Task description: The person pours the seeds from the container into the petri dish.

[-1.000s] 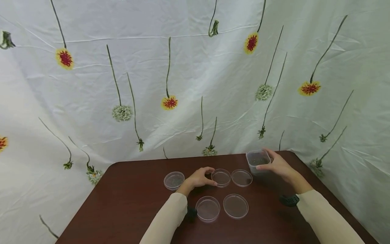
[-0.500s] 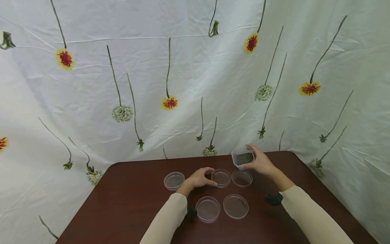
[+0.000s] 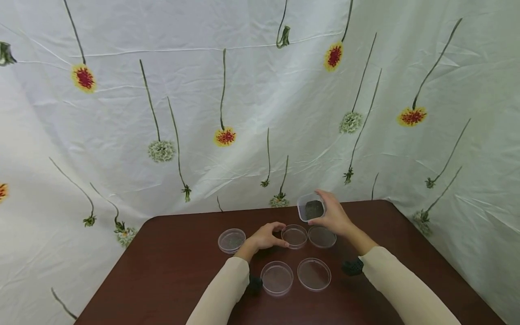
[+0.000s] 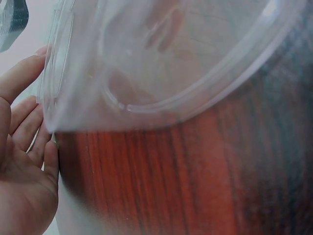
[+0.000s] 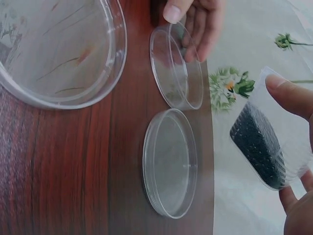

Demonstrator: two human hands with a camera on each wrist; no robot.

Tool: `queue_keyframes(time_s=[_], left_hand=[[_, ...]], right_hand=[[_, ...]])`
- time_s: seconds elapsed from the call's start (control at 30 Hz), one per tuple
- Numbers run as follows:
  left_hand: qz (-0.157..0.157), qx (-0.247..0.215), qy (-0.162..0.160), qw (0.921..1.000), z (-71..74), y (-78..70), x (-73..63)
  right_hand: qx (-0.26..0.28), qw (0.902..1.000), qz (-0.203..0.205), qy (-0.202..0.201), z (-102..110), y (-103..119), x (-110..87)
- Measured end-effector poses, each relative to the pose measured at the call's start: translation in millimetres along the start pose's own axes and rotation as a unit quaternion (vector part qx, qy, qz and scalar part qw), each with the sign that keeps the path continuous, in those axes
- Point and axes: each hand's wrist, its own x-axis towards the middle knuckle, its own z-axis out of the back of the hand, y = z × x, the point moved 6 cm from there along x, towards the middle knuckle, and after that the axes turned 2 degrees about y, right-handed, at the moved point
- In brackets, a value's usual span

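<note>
My right hand [image 3: 335, 215] grips a clear square plastic tub [image 3: 302, 208] by its sides, raised above the far edge of the table. Dark, fine granular stuff [image 5: 259, 142] lies in the tub, which is tilted. My left hand [image 3: 263, 237] holds a clear petri dish [image 3: 295, 243] by its rim, thumb on the near side and fingers behind, as the dish rests on the table. Just right of it stands another petri dish [image 3: 322, 238], below the right hand. In the right wrist view no dark grains show in this second dish [image 5: 168, 166].
Two more petri dishes, a left one [image 3: 277, 278] and a right one [image 3: 314, 275], lie nearer on the dark red-brown table [image 3: 170, 271]. Left of the left hand is what looks like a stack of dishes [image 3: 232, 240]. A flower-print cloth [image 3: 252, 99] hangs behind the table.
My right hand has lifted the tub from the table's far right, carried it left and tilted it. The left hand has stayed at the same dish.
</note>
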Motion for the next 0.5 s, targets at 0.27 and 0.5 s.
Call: queue_keyframes(time_s=[0.27, 0.5], left_hand=[[0.003, 0.003, -0.003, 1.0000, -1.3, 3.8, 1.7], [0.003, -0.002, -0.003, 1.0000, -0.9, 2.8, 1.5]], right_hand=[[-0.076, 0.9965, 0.035, -0.010, -15.2, 8.5, 1.0], [-0.145, 0.9858, 0.082, -0.018, -23.6, 13.5, -2.0]])
